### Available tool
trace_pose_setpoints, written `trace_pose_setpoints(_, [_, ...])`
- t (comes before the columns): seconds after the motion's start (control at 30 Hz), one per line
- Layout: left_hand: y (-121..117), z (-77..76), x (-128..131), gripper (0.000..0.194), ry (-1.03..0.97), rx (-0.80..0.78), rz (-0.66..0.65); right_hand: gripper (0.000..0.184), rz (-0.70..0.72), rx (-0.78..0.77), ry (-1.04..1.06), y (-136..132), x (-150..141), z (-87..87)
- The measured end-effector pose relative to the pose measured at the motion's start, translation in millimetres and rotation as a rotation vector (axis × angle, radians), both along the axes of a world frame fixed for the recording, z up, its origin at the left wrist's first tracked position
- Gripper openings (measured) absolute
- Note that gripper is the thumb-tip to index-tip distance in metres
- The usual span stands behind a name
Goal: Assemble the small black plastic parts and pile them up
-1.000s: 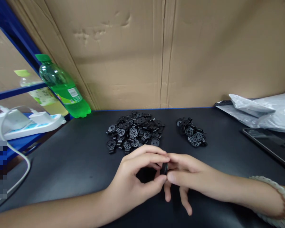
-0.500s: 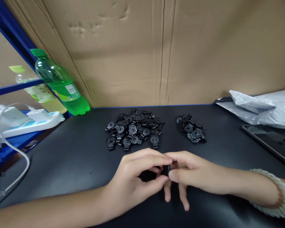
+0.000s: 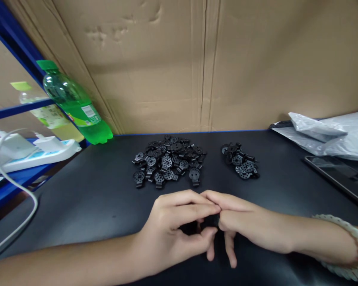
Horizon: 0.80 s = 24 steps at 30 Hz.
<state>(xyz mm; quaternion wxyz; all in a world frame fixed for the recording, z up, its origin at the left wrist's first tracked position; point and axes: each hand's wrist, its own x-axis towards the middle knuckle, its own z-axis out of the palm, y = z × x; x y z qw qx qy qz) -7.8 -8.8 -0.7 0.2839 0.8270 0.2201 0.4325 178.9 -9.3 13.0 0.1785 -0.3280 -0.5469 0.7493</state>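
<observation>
Between my two hands is a small black plastic clip [image 3: 210, 221], mostly covered by fingers. My left hand [image 3: 179, 226] pinches it from the left, thumb below and index finger above. From the right, my right hand [image 3: 241, 216] grips the same clip, its lower fingers hanging down. Beyond my hands lies a large pile of black round clips [image 3: 167, 161] with perforated discs and short tabs. A smaller pile of similar clips [image 3: 241, 161] sits to its right.
A green soda bottle [image 3: 74, 105] leans by the blue shelf frame [image 3: 20, 109] at left, near a power strip [image 3: 56, 155] and white cable [image 3: 32, 198]. On the right are plastic bags [image 3: 325, 133] and a dark tablet-like device [image 3: 340, 174]. Cardboard [image 3: 155, 71] stands behind the black table [image 3: 86, 198].
Both hands have shifted slightly downward and closer together around the black clip. My right hand's fingers have bent further over it. The piles have not changed.
</observation>
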Motion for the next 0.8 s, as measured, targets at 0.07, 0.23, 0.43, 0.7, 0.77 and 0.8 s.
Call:
trace_pose_setpoints(0.07, [0.5, 0.2, 1.8, 0.030, 0.003, 0.024, 0.005, 0.017, -0.007, 0.019, -0.019, -3.0, -0.8, 0.3])
trace_pose_setpoints(0.23, [-0.6, 0.6, 2.7, 0.029, 0.012, 0.073, 0.043, 0.012, -0.022, 0.060, -0.027, -5.2, -2.3, -0.3])
trace_pose_setpoints(0.43, [1.2, -0.2, 0.0, 0.035, -0.010, 0.079, 0.035, 0.016, -0.071, 0.075, 0.058, -3.3, -0.8, -1.4])
trace_pose_setpoints(0.7, [3.6, 2.0, 1.4, 0.031, 0.010, -0.033, 0.023, 0.034, -0.162, 0.044, 0.133, 0.5, -2.6, -9.8])
trace_pose_setpoints(0.77, [3.2, 4.4, 1.3, 0.025, -0.003, -0.076, -0.012, 0.041, -0.173, 0.010, 0.144, 1.4, -2.6, -11.5])
trace_pose_setpoints(0.8, [2.8, 5.2, 1.2, 0.022, -0.011, -0.087, -0.028, 0.044, -0.174, -0.009, 0.147, 1.6, -2.5, -12.3])
